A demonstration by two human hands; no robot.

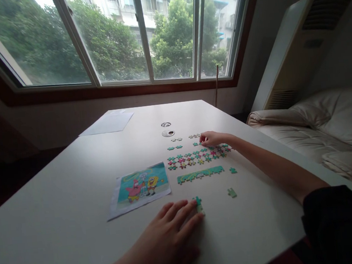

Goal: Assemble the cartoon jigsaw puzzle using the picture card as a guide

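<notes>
My left hand (172, 225) lies flat on the table, fingers stretched out, with its fingertips touching a pair of green puzzle pieces (198, 201). Farther off, my right hand (213, 138) reaches over the loose puzzle pieces (194, 159), thumb and fingers pinched at a small green puzzle piece (201, 143). A joined strip of puzzle pieces (200, 174) lies between the hands. To its right are a single teal piece (233, 170) and, nearer me, a pale green piece (232, 192). Left of the strip is a printed cartoon picture (142, 185).
The white table (62, 209) extends toward a window (117, 38). Two round items (168, 133) sit behind the pieces, and sheets of paper (108, 122) lie at the far left corner. A pale sofa (303, 128) stands at the right, below a tall air conditioner (298, 45).
</notes>
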